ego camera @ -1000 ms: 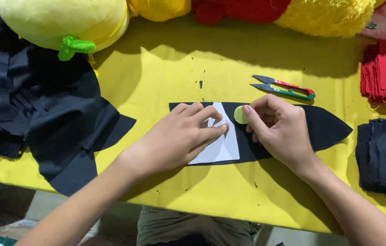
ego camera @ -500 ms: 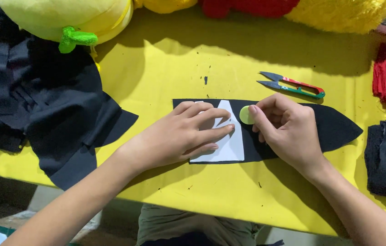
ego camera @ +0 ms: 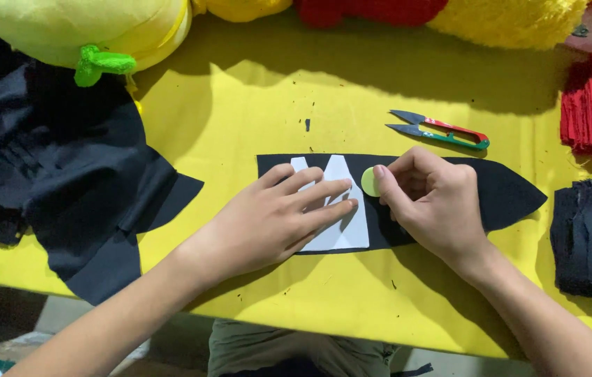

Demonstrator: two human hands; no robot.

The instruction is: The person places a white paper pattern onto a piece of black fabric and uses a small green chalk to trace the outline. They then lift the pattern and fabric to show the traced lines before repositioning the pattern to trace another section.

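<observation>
Right hand (ego camera: 432, 202) curled, pinching small yellow-green disc (ego camera: 369, 182) at fingertips, frame centre; since a second ago disc sits lower on black felt strip (ego camera: 512, 192), closer to white cutout (ego camera: 345, 230). Left hand (ego camera: 275, 220) flat, fingers spread, pressing white cutout onto strip as before. Thread snips (ego camera: 442, 129) upper right of centre. Black fabric pile (ego camera: 51, 174) left, yellow table (ego camera: 240, 98) beneath.

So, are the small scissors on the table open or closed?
Open. The scissors lie flat on the yellow table, and their two dark blade tips point left with a gap between them.
</observation>
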